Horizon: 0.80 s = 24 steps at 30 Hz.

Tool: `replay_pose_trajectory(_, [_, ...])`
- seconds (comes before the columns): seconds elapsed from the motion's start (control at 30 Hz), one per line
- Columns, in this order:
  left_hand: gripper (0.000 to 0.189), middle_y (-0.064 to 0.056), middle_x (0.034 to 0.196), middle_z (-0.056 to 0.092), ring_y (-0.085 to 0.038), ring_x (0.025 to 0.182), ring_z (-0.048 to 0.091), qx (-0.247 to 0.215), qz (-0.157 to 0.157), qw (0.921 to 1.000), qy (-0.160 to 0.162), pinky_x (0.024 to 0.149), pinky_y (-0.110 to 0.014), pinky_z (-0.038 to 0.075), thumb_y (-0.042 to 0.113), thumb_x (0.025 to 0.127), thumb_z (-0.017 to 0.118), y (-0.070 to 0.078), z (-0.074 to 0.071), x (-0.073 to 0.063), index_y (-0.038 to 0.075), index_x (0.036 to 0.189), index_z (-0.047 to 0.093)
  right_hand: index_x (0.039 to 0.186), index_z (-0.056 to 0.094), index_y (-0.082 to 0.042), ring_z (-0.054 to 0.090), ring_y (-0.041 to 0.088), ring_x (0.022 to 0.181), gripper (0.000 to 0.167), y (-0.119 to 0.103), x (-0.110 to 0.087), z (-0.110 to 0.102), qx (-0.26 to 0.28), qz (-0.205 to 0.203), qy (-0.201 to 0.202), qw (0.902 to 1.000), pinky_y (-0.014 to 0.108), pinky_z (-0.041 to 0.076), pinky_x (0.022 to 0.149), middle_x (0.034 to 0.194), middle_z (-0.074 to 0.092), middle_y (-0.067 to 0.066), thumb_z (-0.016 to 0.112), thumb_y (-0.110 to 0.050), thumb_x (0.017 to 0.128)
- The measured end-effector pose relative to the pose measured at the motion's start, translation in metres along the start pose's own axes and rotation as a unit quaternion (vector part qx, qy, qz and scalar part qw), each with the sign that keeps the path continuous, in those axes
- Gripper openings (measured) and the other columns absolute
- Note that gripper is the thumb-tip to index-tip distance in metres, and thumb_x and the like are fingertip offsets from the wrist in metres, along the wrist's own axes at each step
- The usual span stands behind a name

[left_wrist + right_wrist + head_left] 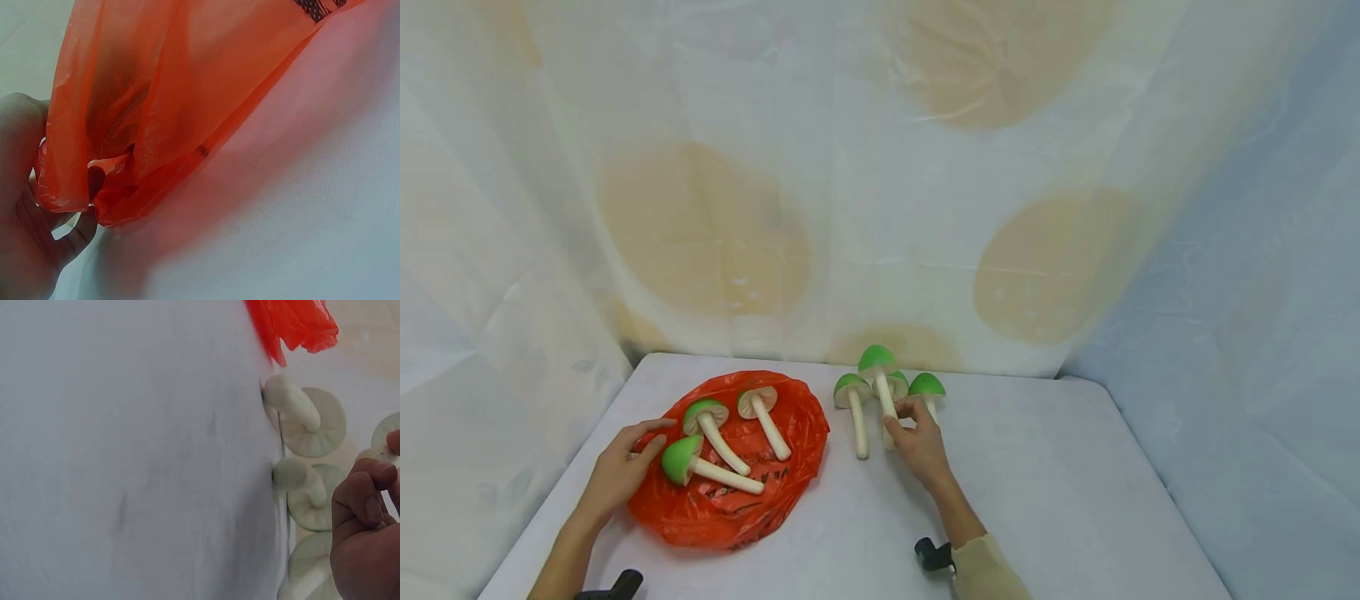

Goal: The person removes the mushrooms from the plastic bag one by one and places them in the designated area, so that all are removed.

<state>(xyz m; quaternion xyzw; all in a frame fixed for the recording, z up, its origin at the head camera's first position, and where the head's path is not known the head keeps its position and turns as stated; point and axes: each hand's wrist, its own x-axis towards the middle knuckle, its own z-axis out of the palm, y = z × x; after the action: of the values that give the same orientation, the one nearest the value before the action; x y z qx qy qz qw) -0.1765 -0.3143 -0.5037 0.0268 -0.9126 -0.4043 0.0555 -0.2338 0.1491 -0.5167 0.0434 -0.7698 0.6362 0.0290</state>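
My left hand (619, 473) holds the left edge of a red plastic bag (700, 527); in the left wrist view the fingers and thumb pinch the folded bag rim (69, 156). Three green-capped toy mushrooms (679, 460) with white stems lie on the bag. To the right, my right hand (922, 448) pinches the stem of another mushroom (877, 360), raised above the ones around it. Beside that hand are three more mushrooms (853, 390), one partly covered by the raised one. Pale mushroom undersides (315, 422) show near my fingers in the right wrist view.
A white table (1037, 500) lies under everything. Patterned plastic sheeting (850, 208) hangs behind it and at both sides. Black wrist devices (932, 554) are strapped to the forearms. Dark printing marks the bag.
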Motion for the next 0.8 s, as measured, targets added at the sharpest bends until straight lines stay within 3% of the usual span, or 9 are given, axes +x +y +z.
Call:
replay_pose_trajectory(0.07, [0.044, -0.026, 0.14, 0.047, -0.047, 0.128, 0.043, 0.0, -0.001, 1.0, -0.001, 0.097, -0.071, 0.042, 0.038, 0.108, 0.044, 0.0, 0.0, 0.0, 0.01, 0.139, 0.057, 0.11, 0.057, -0.014, 0.064, 0.024, 0.075, 0.021, 0.002, 0.0, -0.004, -0.015, -0.003, 0.015, 0.9998, 0.026, 0.051, 0.057, 0.11, 0.061, 0.009, 0.069, -0.02, 0.094])
replay_pose_trajectory(0.27, [0.044, -0.027, 0.141, 0.046, -0.048, 0.129, 0.042, 0.001, -0.003, 1.0, -0.002, 0.098, -0.072, 0.041, 0.038, 0.108, 0.043, 0.002, 0.0, -0.001, 0.01, 0.139, 0.057, 0.11, 0.056, -0.014, 0.056, 0.012, 0.061, 0.021, 0.007, -0.001, -0.018, -0.017, 0.011, 0.042, 0.9989, 0.022, 0.046, 0.051, 0.107, 0.06, 0.008, 0.069, -0.019, 0.095])
replay_pose_trajectory(0.53, [0.046, -0.027, 0.144, 0.044, -0.049, 0.132, 0.039, -0.002, -0.014, 0.9998, -0.01, 0.1, -0.074, 0.037, 0.04, 0.107, 0.043, 0.002, -0.001, 0.0, 0.011, 0.14, 0.056, 0.114, 0.055, -0.014, 0.055, 0.013, 0.06, 0.024, 0.012, 0.0, -0.038, 0.007, 0.022, 0.054, 0.9983, 0.021, 0.045, 0.05, 0.111, 0.057, 0.009, 0.069, -0.022, 0.096])
replay_pose_trajectory(0.8, [0.046, -0.027, 0.145, 0.043, -0.049, 0.133, 0.038, -0.001, -0.012, 0.9999, -0.012, 0.1, -0.074, 0.038, 0.04, 0.108, 0.043, 0.003, -0.001, 0.0, 0.01, 0.141, 0.055, 0.117, 0.053, -0.014, 0.058, 0.02, 0.076, 0.025, 0.017, -0.004, -0.057, -0.042, 0.048, 0.079, 0.9948, 0.026, 0.05, 0.058, 0.116, 0.058, 0.009, 0.065, -0.024, 0.097])
